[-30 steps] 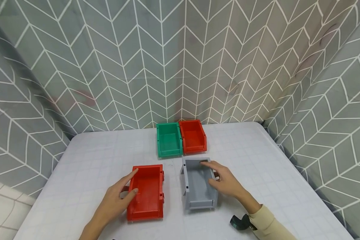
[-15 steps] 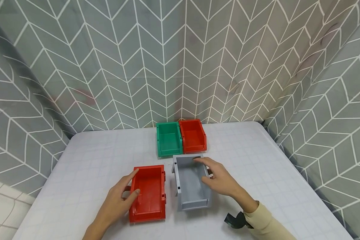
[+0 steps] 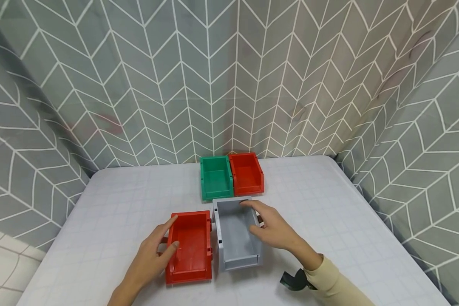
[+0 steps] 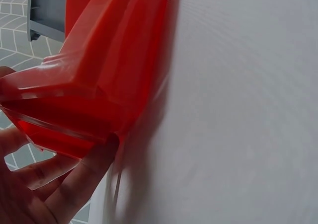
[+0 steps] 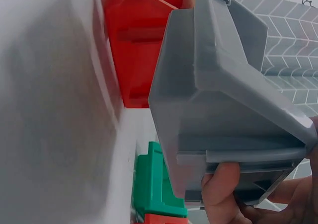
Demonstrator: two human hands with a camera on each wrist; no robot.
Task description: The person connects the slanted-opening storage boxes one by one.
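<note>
Left hand in a pinch on nearer red bin, right hand likewise on gray bin.

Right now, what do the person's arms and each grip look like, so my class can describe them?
The right arm wears a pale beige sleeve ending in a cuff, where a small black device sticks out. The left forearm shows no sleeve in the head view. The left grip and right grip wear no gloves.
</note>
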